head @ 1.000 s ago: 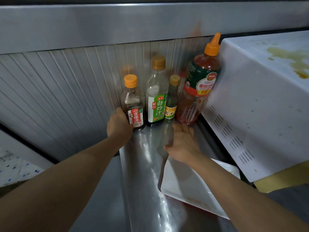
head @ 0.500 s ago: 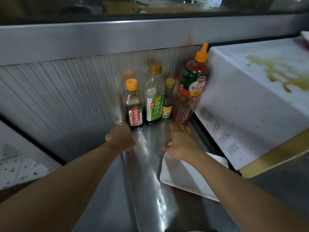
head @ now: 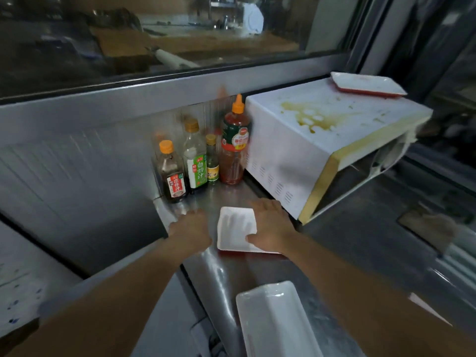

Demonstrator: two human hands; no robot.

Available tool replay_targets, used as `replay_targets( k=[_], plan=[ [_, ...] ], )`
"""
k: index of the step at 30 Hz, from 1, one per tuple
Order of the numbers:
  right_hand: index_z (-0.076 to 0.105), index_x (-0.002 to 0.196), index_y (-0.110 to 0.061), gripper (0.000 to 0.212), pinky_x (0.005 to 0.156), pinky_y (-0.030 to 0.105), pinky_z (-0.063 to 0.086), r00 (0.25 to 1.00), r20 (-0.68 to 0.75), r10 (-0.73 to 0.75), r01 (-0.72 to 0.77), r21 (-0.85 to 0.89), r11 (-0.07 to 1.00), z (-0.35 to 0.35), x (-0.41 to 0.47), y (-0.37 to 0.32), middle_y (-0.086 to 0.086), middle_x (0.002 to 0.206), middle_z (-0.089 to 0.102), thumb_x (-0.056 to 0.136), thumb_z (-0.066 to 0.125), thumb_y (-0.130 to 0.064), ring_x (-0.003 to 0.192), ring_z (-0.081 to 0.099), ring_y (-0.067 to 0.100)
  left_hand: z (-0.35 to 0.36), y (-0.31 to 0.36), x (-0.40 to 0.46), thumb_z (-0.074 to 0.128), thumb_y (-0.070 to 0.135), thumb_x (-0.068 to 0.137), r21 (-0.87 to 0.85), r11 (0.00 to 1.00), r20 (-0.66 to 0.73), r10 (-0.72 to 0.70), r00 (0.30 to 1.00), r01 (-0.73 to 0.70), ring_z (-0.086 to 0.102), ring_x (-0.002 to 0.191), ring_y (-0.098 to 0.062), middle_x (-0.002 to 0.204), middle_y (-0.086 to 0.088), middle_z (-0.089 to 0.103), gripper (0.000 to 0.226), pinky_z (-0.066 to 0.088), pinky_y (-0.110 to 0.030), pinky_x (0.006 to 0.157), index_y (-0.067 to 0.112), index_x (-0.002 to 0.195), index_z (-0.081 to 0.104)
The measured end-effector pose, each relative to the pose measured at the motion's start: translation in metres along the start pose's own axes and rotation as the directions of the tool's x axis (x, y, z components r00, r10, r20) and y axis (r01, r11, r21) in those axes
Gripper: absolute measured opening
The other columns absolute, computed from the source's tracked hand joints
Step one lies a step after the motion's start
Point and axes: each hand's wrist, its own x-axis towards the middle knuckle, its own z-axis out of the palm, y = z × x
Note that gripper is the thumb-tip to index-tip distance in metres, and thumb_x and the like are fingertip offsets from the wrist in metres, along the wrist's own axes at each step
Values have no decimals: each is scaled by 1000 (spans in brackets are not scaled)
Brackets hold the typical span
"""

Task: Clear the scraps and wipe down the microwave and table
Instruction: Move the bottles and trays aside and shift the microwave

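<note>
A white microwave [head: 304,150] stands on the steel table [head: 231,269] at the right, its top smeared with a yellow-brown stain [head: 316,117]. A white square plate [head: 235,228] lies on the table in front of it. My right hand [head: 273,225] lies over the plate's right side with straight fingers, thumb on the plate. My left hand [head: 192,228] hovers just left of the plate with loosely curled fingers, holding nothing.
Several sauce bottles [head: 201,161] stand against the back wall left of the microwave. A white tray with a red underside [head: 365,85] sits on the microwave's far corner. A long white dish [head: 273,318] lies near the table's front. A cloth [head: 432,225] lies at right.
Both hands have drawn back from the bottles toward me. My right hand now lies on the square plate. The view has tilted up and pulled away, showing the microwave top.
</note>
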Motion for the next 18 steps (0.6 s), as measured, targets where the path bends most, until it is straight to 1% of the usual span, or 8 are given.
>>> replay_targets(
  k=[3, 6, 9, 12, 15, 18],
  plan=[
    [22, 144, -17, 83, 110, 40, 26, 999, 5, 49, -49, 9, 999, -5, -32, 14, 7, 148, 26, 78, 69, -35, 136, 20, 29, -1, 18, -17, 64, 36, 83, 13, 997, 7, 75, 997, -75, 46, 122, -26, 133, -9, 45, 66, 44, -38, 95, 15, 137, 33],
    [24, 144, -16, 81, 111, 38, 27, 996, -5, 93, -93, 13, 996, -11, -59, 30, 7, 146, 28, 79, 68, -34, 136, 21, 28, 0, 39, -31, 66, 36, 82, -1, 991, -3, 133, 991, -133, 47, 123, -27, 135, -9, 46, 71, 44, -40, 99, 15, 139, 30],
    [26, 143, -15, 79, 111, 36, 27, 993, -4, 121, -120, 37, 992, -18, -80, 50, 6, 143, 32, 78, 68, -35, 134, 24, 27, 0, 64, -45, 65, 39, 82, 39, 989, 7, 146, 989, -146, 45, 126, -27, 137, -9, 44, 75, 43, -39, 100, 13, 141, 26],
    [29, 141, -15, 75, 111, 37, 27, 991, -17, 130, -129, 68, 989, -27, -96, 74, 5, 141, 35, 79, 66, -34, 134, 27, 27, 1, 93, -57, 63, 39, 83, 51, 987, 1, 151, 988, -151, 46, 124, -27, 133, -9, 44, 72, 43, -38, 96, 14, 139, 26],
    [25, 144, -16, 78, 113, 39, 24, 990, 0, 138, -137, 92, 986, -36, -112, 105, 6, 148, 28, 80, 65, -34, 139, 18, 28, 5, 127, -70, 63, 40, 83, 42, 987, -7, 155, 988, -154, 46, 123, -28, 131, -9, 46, 69, 42, -39, 97, 15, 137, 29],
    [19, 147, -16, 83, 115, 41, 21, 992, 19, 124, -126, 101, 987, -42, -130, 146, 6, 153, 21, 81, 65, -38, 142, 12, 29, 13, 167, -84, 64, 41, 81, 17, 987, -19, 158, 987, -158, 46, 123, -27, 131, -9, 48, 72, 42, -38, 97, 14, 138, 29]
  ],
)
